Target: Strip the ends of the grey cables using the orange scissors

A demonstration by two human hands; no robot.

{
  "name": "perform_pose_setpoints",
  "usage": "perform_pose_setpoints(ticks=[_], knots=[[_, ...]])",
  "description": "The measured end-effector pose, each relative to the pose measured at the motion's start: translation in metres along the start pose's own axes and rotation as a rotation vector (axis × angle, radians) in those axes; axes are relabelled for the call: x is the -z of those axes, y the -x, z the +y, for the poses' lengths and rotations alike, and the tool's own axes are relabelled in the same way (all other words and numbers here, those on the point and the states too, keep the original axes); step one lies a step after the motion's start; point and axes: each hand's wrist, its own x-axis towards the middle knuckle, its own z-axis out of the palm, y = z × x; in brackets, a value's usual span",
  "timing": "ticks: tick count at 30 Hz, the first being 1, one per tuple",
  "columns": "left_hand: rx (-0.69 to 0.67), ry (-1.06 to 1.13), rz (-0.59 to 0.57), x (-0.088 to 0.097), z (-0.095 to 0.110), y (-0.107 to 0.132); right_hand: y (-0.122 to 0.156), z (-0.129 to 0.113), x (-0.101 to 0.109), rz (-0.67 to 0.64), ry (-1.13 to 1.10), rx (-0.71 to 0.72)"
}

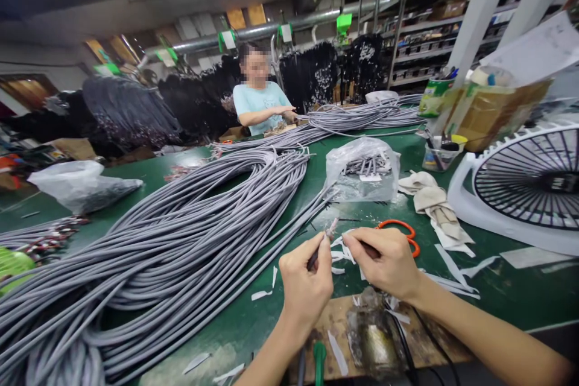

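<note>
My left hand (304, 280) is closed on a cable, whose stripped, pale end (333, 227) points up past the fingertips. Just to its right, my right hand (384, 260) is pinched shut. A small white scrap shows at its fingertips and something dark lies under the fingers; I cannot make out what it grips. The two hands are close but apart. Beneath them, white strips (346, 253) are scattered on the green table (289, 235). Orange-handled scissors (412, 232) lie behind my right hand, partly hidden by it.
Large coils of grey cable (194, 223) fill the left. Behind stand a plastic bag (362, 172) of small parts and a cloth (429, 199). A white fan (534, 181) is at right. A wooden board (332, 325) bears a metal block (375, 338). A person (262, 99) sits across.
</note>
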Motion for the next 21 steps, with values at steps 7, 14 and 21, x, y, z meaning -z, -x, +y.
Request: perform_pose_setpoints(ticks=[7, 14, 21], knots=[[-0.113, -0.110, 0.021, -0.0015, -0.0015, 0.0040, -0.0011, -0.0003, -0.0001, -0.046, -0.045, -0.070], [-0.103, -0.089, -0.024, -0.0003, 0.0016, 0.0048, -0.0025, -0.0003, 0.0021, -0.064, -0.113, -0.008], [-0.088, -0.070, -0.030, -0.0017, 0.0023, 0.0079, -0.0022, 0.0001, -0.0013, -0.108, -0.149, -0.098]])
